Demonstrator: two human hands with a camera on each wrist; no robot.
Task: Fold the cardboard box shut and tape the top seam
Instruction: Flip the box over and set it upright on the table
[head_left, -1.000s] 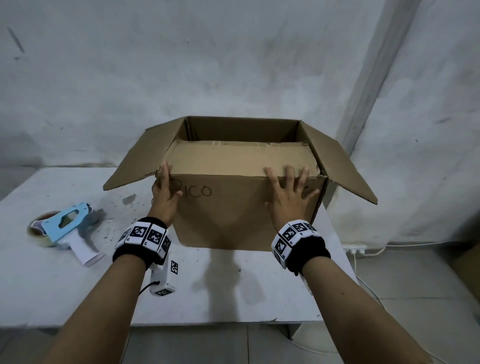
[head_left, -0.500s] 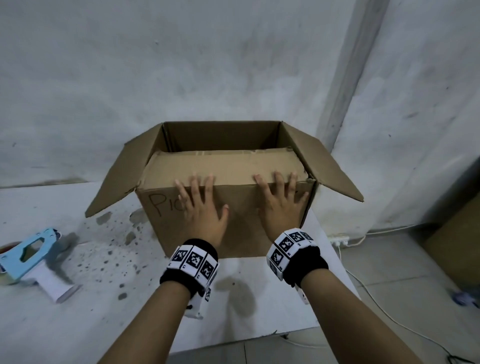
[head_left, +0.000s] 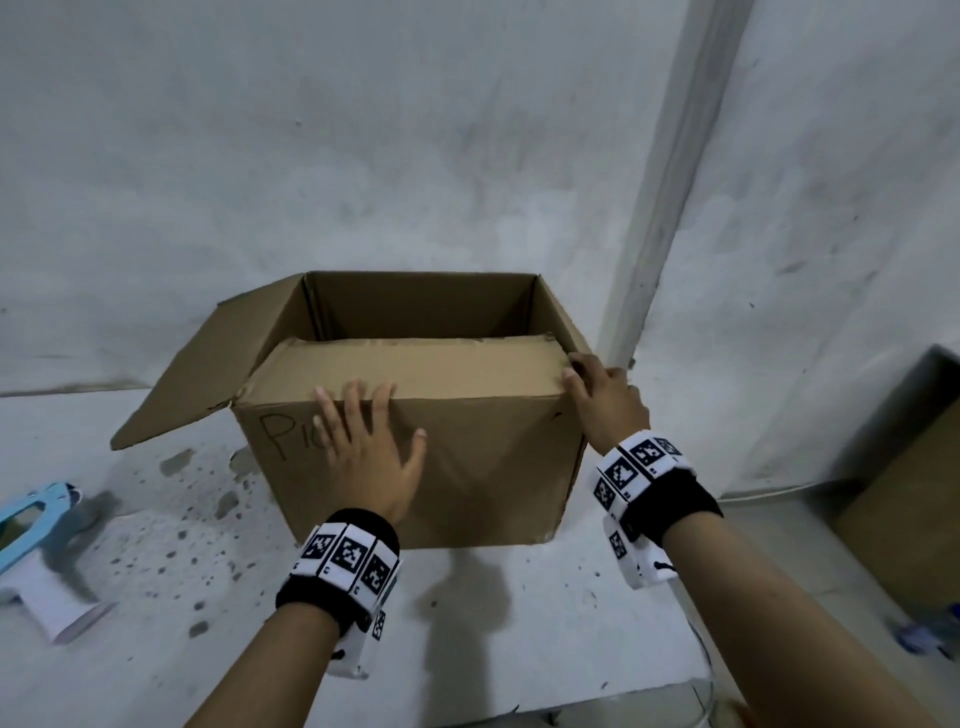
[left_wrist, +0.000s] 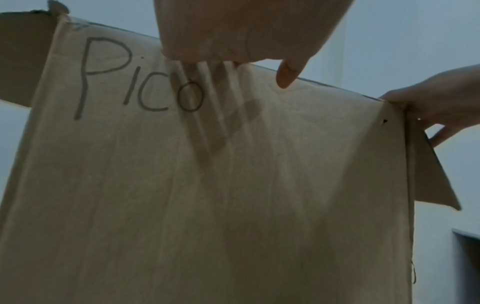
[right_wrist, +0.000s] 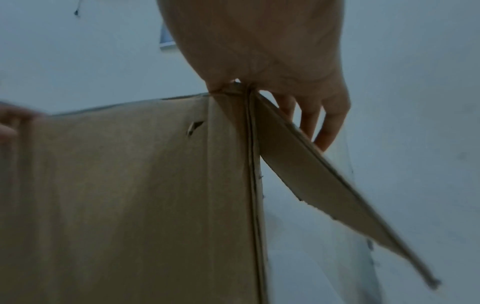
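The cardboard box (head_left: 415, 452) stands on the white desk (head_left: 519, 623), near the desk's far right corner and close to the wall. On its front side the word "Pico" (left_wrist: 137, 82) is written by hand. The near flap (head_left: 405, 369) is folded down over the opening, almost flat. The left flap (head_left: 208, 374) stands open and leans outward. The right flap (right_wrist: 324, 185) hangs outward and down along the right side. The far part of the opening is uncovered; the inside walls look dark, and I cannot tell if something lies inside.

The left hand (head_left: 371, 452) lies flat against the front side of the box. Its fingers (head_left: 353, 400) are straight and a little spread, and the tips reach over the top edge onto the near flap; the thumb points to the right.

The right hand (head_left: 605, 400) is at the near right top corner of the box. Its thumb presses at the corner, and its fingers (right_wrist: 322, 123) curl over the fold of the right flap, so the hand holds this flap.

At the left edge of the desk lies a blue tape dispenser (head_left: 36, 514), well apart from the box. The desk has dark spots (head_left: 197, 519) between them.
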